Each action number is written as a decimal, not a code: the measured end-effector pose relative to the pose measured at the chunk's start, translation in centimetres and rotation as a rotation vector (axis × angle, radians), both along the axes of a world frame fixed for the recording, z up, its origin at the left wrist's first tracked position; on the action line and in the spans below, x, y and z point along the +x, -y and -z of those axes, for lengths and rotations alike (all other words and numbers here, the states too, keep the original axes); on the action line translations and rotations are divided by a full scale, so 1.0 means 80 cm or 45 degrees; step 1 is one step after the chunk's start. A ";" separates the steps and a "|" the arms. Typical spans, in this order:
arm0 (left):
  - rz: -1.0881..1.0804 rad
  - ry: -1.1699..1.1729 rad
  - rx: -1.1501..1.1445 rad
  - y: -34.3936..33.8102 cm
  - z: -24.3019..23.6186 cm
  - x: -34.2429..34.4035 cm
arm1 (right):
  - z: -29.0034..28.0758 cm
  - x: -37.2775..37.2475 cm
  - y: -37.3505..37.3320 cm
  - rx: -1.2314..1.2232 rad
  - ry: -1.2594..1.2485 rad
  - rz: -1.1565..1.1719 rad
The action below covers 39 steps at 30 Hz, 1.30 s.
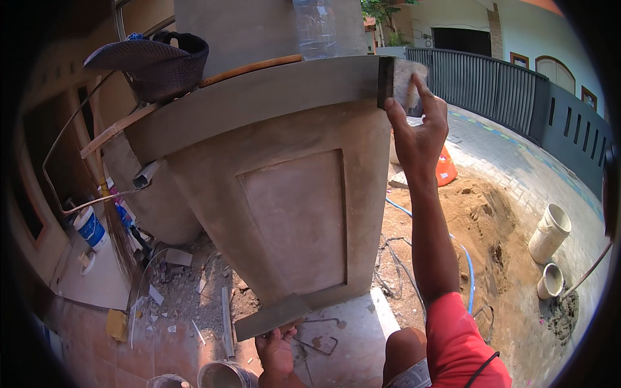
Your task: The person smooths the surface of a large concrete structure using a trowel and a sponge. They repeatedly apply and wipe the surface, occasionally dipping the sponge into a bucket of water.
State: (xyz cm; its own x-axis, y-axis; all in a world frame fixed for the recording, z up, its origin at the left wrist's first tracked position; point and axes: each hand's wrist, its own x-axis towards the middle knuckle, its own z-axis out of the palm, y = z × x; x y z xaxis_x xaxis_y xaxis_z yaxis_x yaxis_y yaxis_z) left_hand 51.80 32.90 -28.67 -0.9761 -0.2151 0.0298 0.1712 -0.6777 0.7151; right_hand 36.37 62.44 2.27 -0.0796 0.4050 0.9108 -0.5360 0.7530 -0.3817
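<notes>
My right hand (417, 132) presses a small bent metal plate, like a corner trowel (407, 87), against the upper right corner of a plastered pillar (213, 187). The thumb is at its front edge, and the index finger lies on its side face. Smooth grey plaster forms the raised band (278, 87) along the pillar's top. Low by the pillar's foot, my left hand (278, 352) grips a flat rectangular plastering float (272, 315) from below, its face turned up. The handle is mostly hidden by the fingers. A recessed panel (297, 220) marks the pillar's front.
On the pillar's top lie a dark cap (165, 64), a wooden strip (252, 70) and a clear plastic bottle (315, 29). Sand (479, 220), a blue hose (471, 278) and pale buckets (550, 233) are at right. Rubble (187, 291), a broom (116, 239) and a bucket (223, 375) are at left.
</notes>
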 end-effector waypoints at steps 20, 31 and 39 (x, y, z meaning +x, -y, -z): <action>-0.059 -0.017 -0.005 0.027 -0.008 0.019 | 0.018 0.023 0.104 0.278 -0.135 -0.244; 0.013 -0.044 -0.016 0.011 0.005 0.003 | -0.012 -0.029 0.001 0.059 0.137 0.302; 0.047 0.022 -0.042 -0.002 0.012 -0.002 | 0.021 0.015 0.109 0.490 -0.101 -0.141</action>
